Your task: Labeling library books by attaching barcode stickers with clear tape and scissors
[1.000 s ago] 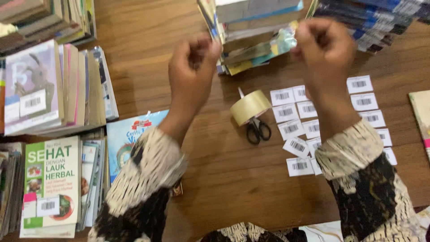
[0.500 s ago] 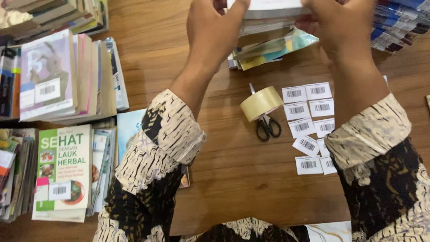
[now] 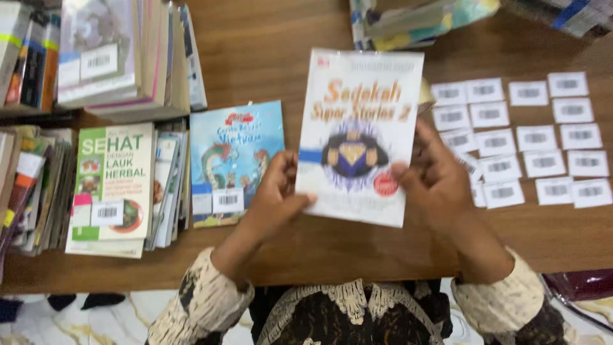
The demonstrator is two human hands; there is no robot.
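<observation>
From the head view, one white book is held cover-up over the wooden table. The left hand pinches its lower left edge; the right hand grips its right edge, thumb on the cover. One blue book lies just left. About nineteen barcode labels lie in rows to the right.
</observation>
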